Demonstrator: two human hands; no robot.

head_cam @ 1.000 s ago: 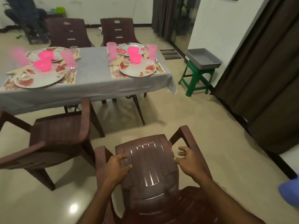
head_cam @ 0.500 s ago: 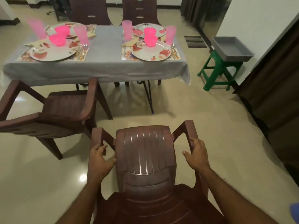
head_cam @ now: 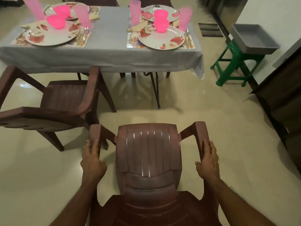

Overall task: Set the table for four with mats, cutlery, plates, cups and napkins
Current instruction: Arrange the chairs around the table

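A brown plastic chair (head_cam: 149, 154) stands on the floor right below me, facing the table. My left hand (head_cam: 92, 162) grips its left armrest and my right hand (head_cam: 208, 162) grips its right armrest. Ahead is the table (head_cam: 104, 53) under a grey cloth. On it lie floral mats with floral plates (head_cam: 161, 39), pink bowls (head_cam: 161, 25), tall pink cups (head_cam: 184, 18), forks, spoons (head_cam: 187, 34) and folded napkins (head_cam: 138, 27) at the place settings.
A second brown chair (head_cam: 61, 101) stands at the left, tucked near the table edge. A green stool (head_cam: 236, 66) carrying a grey tray (head_cam: 254, 38) is at the right by a dark curtain. Glossy cream floor lies between my chair and the table.
My hands moved from the chair's backrest out to its two armrests and took hold of them. The view has tilted down and come nearer to the table.
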